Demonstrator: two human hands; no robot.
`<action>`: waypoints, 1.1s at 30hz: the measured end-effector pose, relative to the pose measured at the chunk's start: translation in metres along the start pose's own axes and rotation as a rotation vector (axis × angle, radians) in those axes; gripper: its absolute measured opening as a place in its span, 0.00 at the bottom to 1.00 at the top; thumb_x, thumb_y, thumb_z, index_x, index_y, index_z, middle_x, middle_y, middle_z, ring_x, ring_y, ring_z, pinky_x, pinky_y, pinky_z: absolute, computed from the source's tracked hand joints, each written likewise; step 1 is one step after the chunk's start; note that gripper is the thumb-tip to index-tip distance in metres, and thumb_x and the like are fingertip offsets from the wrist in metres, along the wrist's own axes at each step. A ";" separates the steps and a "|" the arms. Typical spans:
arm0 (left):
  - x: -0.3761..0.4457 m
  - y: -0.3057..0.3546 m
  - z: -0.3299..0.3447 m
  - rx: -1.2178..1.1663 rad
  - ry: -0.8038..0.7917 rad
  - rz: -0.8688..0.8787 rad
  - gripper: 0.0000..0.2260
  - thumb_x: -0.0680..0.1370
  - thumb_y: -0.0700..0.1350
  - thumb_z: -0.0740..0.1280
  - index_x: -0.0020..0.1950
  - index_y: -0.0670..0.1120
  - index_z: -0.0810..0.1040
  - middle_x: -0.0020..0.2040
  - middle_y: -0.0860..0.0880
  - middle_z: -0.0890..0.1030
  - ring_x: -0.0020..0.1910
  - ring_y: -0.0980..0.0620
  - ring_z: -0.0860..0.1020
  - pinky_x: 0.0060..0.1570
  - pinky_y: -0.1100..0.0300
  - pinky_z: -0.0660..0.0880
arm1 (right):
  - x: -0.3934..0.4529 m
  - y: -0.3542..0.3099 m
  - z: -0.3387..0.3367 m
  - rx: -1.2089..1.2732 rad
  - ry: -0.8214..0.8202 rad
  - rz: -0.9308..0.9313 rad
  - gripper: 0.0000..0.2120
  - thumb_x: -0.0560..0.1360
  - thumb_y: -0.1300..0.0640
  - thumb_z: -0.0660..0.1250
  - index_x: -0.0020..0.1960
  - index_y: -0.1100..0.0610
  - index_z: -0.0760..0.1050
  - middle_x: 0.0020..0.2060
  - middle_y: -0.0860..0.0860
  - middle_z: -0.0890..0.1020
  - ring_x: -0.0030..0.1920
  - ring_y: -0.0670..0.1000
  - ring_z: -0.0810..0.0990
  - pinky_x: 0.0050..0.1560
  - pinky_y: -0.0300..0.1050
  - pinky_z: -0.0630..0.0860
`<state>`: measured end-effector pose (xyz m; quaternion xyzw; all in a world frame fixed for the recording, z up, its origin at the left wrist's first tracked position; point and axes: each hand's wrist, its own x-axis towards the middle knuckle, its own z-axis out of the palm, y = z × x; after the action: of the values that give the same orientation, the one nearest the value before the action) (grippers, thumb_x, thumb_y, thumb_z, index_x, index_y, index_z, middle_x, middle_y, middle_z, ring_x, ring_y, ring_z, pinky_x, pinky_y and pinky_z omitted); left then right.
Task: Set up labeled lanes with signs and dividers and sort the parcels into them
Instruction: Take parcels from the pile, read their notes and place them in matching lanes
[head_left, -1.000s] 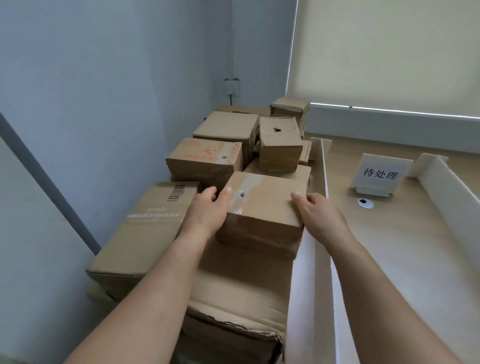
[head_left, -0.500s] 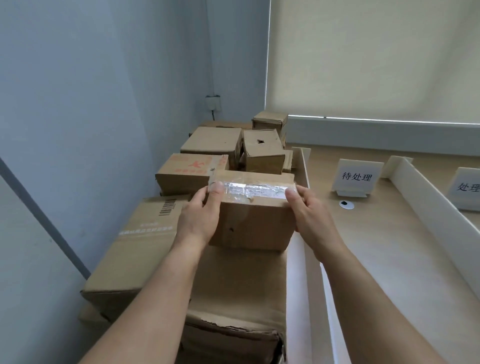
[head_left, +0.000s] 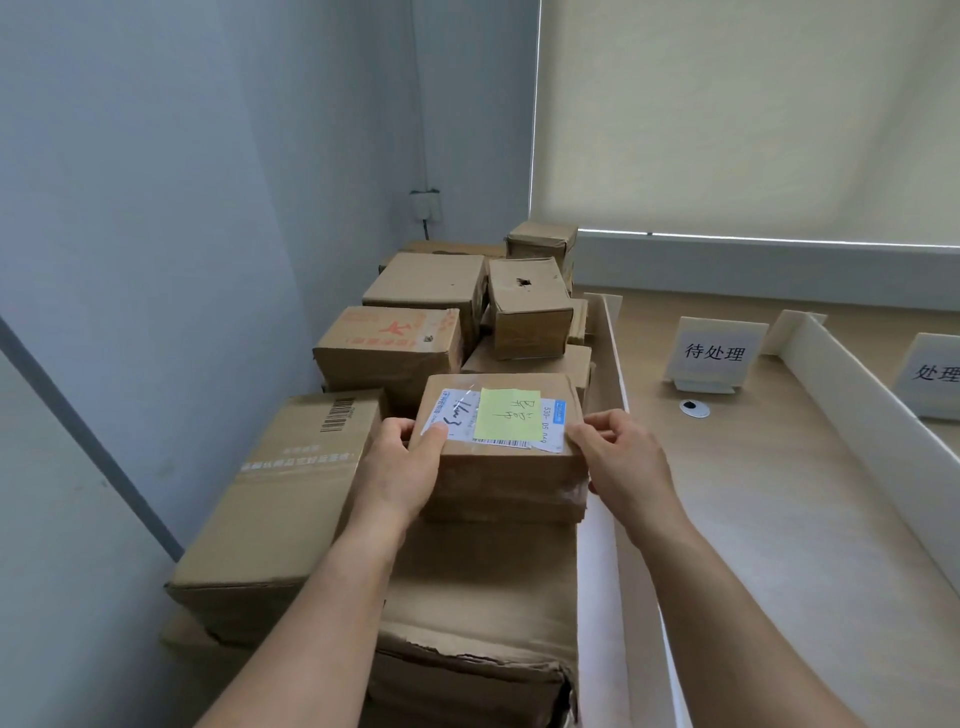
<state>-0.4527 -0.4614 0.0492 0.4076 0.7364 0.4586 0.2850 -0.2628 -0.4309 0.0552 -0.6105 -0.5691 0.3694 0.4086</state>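
Parcel (head_left: 501, 467): a small taped cardboard box, being held just above the stack of boxes (head_left: 415, 332) against the wall, label and yellow note (head_left: 508, 420) facing up.
Left hand (head_left: 402, 467): fingers are curling round the parcel's left end, thumb lying on the label.
Right hand (head_left: 621, 457): fingers are pinching the right end near the top edge.
Handling: it is looking stiff and light, judging by the easy hold; the glossy tape may be slippery, so gripping bare cardboard at both ends is safest.
Lanes: a white divider (head_left: 608, 353) is standing just beside the parcel; the sign (head_left: 714, 353) is waiting on the table (head_left: 779, 493) beyond.
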 end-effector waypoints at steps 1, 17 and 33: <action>0.001 -0.001 0.000 0.006 -0.002 0.005 0.15 0.77 0.56 0.62 0.59 0.49 0.73 0.53 0.50 0.78 0.52 0.50 0.77 0.52 0.51 0.76 | 0.001 0.001 0.000 -0.001 -0.002 0.001 0.09 0.78 0.51 0.63 0.54 0.56 0.73 0.49 0.51 0.81 0.47 0.49 0.80 0.33 0.39 0.74; 0.006 0.001 -0.003 0.057 0.047 0.000 0.22 0.79 0.63 0.52 0.58 0.47 0.73 0.50 0.49 0.77 0.50 0.49 0.74 0.48 0.55 0.71 | 0.006 0.006 -0.005 -0.092 -0.045 -0.012 0.24 0.76 0.46 0.64 0.68 0.53 0.66 0.49 0.48 0.77 0.49 0.49 0.77 0.43 0.42 0.75; 0.000 0.008 -0.008 -0.019 0.234 0.050 0.28 0.80 0.62 0.44 0.53 0.44 0.77 0.39 0.47 0.78 0.46 0.48 0.75 0.46 0.55 0.66 | 0.011 0.003 -0.013 0.093 0.134 -0.061 0.29 0.77 0.38 0.57 0.71 0.55 0.64 0.47 0.45 0.79 0.51 0.53 0.80 0.55 0.57 0.76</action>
<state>-0.4567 -0.4636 0.0597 0.3670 0.7499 0.5168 0.1893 -0.2484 -0.4211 0.0577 -0.5963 -0.5412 0.3413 0.4848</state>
